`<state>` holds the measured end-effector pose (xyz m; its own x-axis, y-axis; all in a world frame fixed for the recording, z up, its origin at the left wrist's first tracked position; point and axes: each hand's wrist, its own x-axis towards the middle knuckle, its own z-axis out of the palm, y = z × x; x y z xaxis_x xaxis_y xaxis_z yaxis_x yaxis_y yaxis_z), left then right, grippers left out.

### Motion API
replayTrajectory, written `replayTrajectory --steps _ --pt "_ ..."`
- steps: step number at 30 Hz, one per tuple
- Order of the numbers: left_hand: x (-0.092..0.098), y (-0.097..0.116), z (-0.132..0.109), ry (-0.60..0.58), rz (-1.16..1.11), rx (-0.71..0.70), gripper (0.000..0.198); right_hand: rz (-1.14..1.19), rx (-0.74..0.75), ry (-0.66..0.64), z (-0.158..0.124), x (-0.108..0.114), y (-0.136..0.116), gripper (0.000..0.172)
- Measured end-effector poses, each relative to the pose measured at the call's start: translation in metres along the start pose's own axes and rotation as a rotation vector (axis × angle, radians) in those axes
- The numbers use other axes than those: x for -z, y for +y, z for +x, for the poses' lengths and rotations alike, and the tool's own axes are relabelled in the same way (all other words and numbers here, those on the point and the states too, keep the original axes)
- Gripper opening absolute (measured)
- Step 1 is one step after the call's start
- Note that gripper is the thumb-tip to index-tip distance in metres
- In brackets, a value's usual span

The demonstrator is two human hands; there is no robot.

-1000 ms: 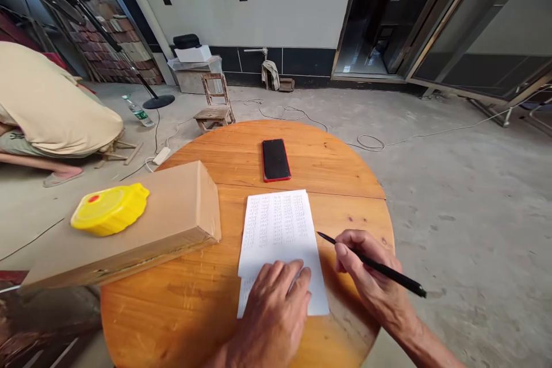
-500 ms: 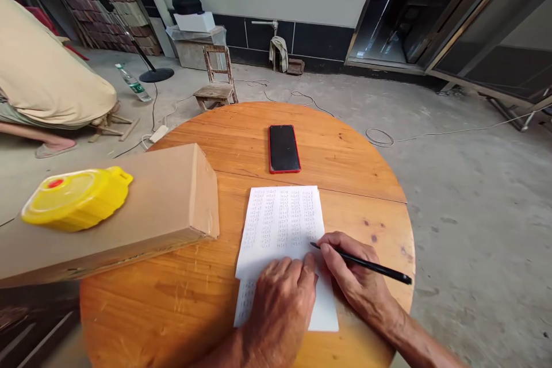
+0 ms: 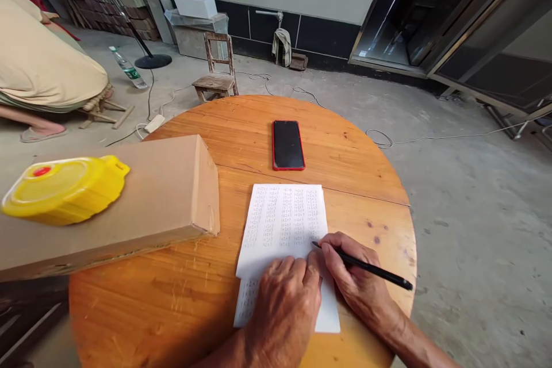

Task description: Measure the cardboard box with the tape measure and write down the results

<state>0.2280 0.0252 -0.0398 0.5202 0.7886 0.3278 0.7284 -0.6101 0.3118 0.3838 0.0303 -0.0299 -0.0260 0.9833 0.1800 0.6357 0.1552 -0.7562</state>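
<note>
A black pen (image 3: pixel 371 267) is pinched in my right hand (image 3: pixel 357 270), its tip on the upper sheet of paper (image 3: pixel 263 259) beside the last column of small handwritten characters. My left hand (image 3: pixel 287 305) rests palm down on the lower part of the paper, its loosely bent fingers holding nothing. Under the upper sheet lies a second sheet (image 3: pixel 330 319), also written on at its left side. My left hand hides much of where the two overlap. Beyond the paper a black phone with a red case (image 3: pixel 288 145) lies flat.
The round wooden table (image 3: pixel 366 184) carries a cardboard box (image 3: pixel 172 184) at its left, with a yellow plastic container (image 3: pixel 64 190) on top. A small wooden chair (image 3: pixel 215 80) stands behind. At far left sits a person (image 3: pixel 47 63), near a water bottle (image 3: pixel 128 69) on the floor.
The view has shifted slightly, so the container and box appear farther left. The pen tip stays near the same column, and both hands keep nearly the same places on the paper.
</note>
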Motion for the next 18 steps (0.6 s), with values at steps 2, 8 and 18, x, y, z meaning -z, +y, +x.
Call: replayTrajectory --steps 2,8,18 --pt "0.0005 0.0003 0.0008 -0.004 -0.001 0.008 0.023 -0.006 0.004 0.0 0.0011 -0.0004 0.0 0.02" --pt "0.0005 0.0011 0.002 -0.006 0.016 0.017 0.026 0.006 -0.006 -0.029 0.0006 -0.0007 0.0002 0.019" --pt "0.0015 0.0019 0.0014 -0.008 0.007 0.026 0.027 0.011 -0.002 -0.045 0.0004 -0.0011 0.0011 0.019"
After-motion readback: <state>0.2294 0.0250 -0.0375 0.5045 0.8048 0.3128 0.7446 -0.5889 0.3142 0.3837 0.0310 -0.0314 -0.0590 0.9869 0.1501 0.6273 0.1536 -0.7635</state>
